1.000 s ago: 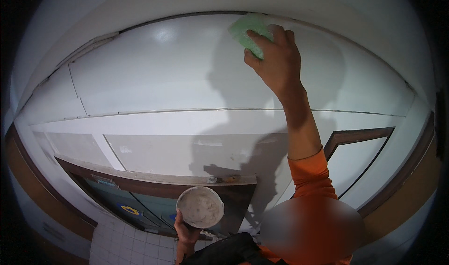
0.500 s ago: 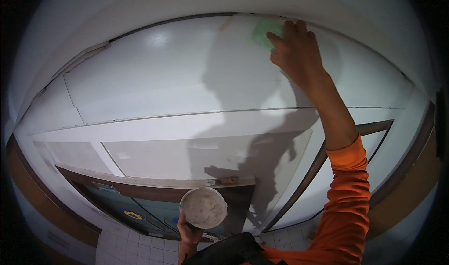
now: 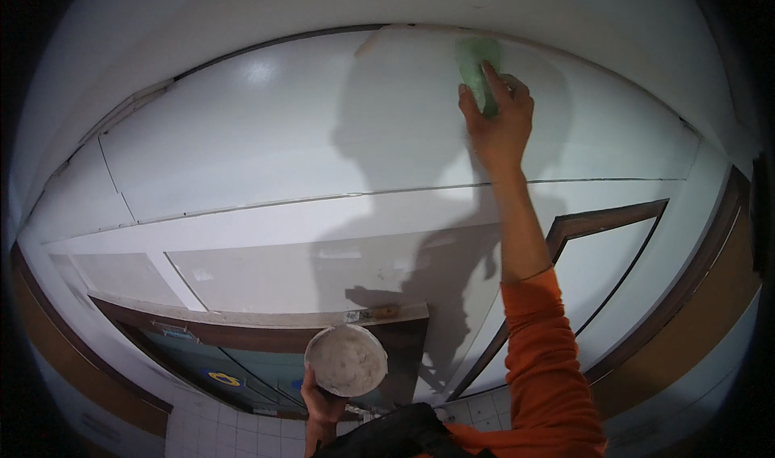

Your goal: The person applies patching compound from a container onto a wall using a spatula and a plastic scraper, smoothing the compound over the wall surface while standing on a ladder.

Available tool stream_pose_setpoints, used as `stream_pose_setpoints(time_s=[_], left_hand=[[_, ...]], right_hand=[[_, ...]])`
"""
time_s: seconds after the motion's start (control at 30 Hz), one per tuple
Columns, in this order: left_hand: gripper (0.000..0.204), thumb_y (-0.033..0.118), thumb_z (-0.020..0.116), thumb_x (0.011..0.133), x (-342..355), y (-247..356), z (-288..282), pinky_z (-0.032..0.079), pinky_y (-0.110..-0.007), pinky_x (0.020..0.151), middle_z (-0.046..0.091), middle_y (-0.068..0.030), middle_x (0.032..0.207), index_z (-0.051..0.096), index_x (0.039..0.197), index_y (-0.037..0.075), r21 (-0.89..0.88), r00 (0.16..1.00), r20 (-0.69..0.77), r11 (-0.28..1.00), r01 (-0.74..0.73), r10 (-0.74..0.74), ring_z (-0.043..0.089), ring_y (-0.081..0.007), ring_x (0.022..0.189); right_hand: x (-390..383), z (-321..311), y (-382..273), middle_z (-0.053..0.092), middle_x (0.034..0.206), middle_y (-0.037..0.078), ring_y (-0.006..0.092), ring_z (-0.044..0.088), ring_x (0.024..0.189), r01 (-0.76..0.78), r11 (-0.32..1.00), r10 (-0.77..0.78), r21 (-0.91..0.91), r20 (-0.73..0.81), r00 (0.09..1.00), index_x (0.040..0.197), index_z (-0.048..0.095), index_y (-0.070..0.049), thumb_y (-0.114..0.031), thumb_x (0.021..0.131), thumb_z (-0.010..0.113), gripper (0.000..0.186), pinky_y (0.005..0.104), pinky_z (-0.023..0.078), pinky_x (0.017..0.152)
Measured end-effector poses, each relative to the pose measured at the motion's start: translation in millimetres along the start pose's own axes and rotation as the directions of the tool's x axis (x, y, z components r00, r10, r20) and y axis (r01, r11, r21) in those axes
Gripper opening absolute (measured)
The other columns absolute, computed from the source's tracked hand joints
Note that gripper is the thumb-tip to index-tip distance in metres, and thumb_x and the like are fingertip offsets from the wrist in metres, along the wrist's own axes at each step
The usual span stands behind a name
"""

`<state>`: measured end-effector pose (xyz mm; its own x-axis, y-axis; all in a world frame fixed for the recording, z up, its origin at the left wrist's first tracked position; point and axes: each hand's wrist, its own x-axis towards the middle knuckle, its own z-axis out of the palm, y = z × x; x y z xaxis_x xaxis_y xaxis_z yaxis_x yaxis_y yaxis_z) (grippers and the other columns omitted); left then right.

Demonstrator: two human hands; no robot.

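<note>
My right hand is raised high against the white wall panel, fingers closed round a translucent green scraper. The scraper's broad end lies on the panel just under the seam at the ceiling. Low in the view, my left hand holds a round bowl from its left side and below. Greyish-white paste with a lumpy surface lies inside the bowl. Part of the left hand is hidden behind the bowl.
A dark wooden frame with bluish panes runs below the wall, with a ledge along its top. Small items rest on that ledge. To the right stands a brown-framed door or window. White floor tiles show beneath.
My right hand has turned and come lower and slightly left. The green scraper, sideways before, now points upward on the panel. My left hand keeps the bowl nearly in place.
</note>
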<state>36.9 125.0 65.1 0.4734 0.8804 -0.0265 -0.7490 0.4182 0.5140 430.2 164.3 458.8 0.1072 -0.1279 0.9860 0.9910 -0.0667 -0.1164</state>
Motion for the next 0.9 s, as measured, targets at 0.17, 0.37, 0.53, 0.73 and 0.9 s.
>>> stream_pose_setpoints(time_s=[0.17, 0.37, 0.53, 0.73, 0.9], left_hand=[[0.069, 0.054, 0.049, 0.107, -5, -2, 1, 0.038, -0.063, 0.119, 0.047, -0.0152, 0.159, 0.040, 0.160, 0.011, 0.018, 1.000, 0.004, 1.000, 0.008, -0.008, 0.046, -0.0402, 0.145], [0.069, 0.055, 0.046, 0.108, -6, -3, -8, 0.038, -0.063, 0.119, 0.046, -0.0155, 0.160, 0.040, 0.160, 0.011, 0.029, 1.000, 0.029, 1.000, -0.007, 0.006, 0.045, -0.0399, 0.146], [0.070, 0.056, 0.044, 0.108, -7, 2, 8, 0.038, -0.062, 0.119, 0.047, -0.0159, 0.160, 0.040, 0.160, 0.010, 0.043, 1.000, 0.004, 0.999, 0.008, -0.008, 0.045, -0.0398, 0.146], [0.069, 0.055, 0.046, 0.108, 4, -6, -1, 0.037, -0.061, 0.120, 0.047, -0.0158, 0.160, 0.040, 0.160, 0.010, 0.060, 0.999, 0.033, 0.998, -0.012, 0.010, 0.045, -0.0397, 0.146], [0.069, 0.054, 0.046, 0.108, 4, -4, 4, 0.037, -0.062, 0.120, 0.048, -0.0158, 0.158, 0.040, 0.160, 0.009, 0.036, 1.000, 0.005, 0.999, 0.020, -0.020, 0.046, -0.0395, 0.146]], right_hand=[[2, 30, -8, 0.061, 0.119, 0.024, 0.0374, 0.059, 0.103, 0.012, 0.998, -0.022, -0.069, -0.157, 0.987, 0.132, 0.073, -0.013, -0.039, 0.088, 0.080, 0.052, 0.0485, 0.052, 0.085], [6, 45, -6, 0.059, 0.120, 0.023, 0.0357, 0.058, 0.101, 0.068, 0.982, -0.102, -0.176, -0.195, 0.976, 0.131, 0.073, -0.013, -0.038, 0.089, 0.080, 0.050, 0.0482, 0.052, 0.080], [12, 45, -4, 0.056, 0.120, 0.025, 0.0378, 0.057, 0.103, 0.042, 0.977, -0.079, -0.208, -0.169, 0.982, 0.132, 0.072, -0.011, -0.038, 0.090, 0.078, 0.050, 0.0473, 0.057, 0.075], [19, 29, -16, 0.056, 0.116, 0.027, 0.0411, 0.057, 0.105, 0.034, 0.976, -0.047, -0.216, -0.055, 0.997, 0.134, 0.070, -0.010, -0.038, 0.090, 0.077, 0.053, 0.0457, 0.062, 0.064], [29, -32, -39, 0.061, 0.119, 0.025, 0.0395, 0.061, 0.107, -0.054, 0.985, 0.105, -0.164, 0.327, 0.939, 0.133, 0.073, -0.011, -0.038, 0.088, 0.076, 0.052, 0.0470, 0.058, 0.083]])
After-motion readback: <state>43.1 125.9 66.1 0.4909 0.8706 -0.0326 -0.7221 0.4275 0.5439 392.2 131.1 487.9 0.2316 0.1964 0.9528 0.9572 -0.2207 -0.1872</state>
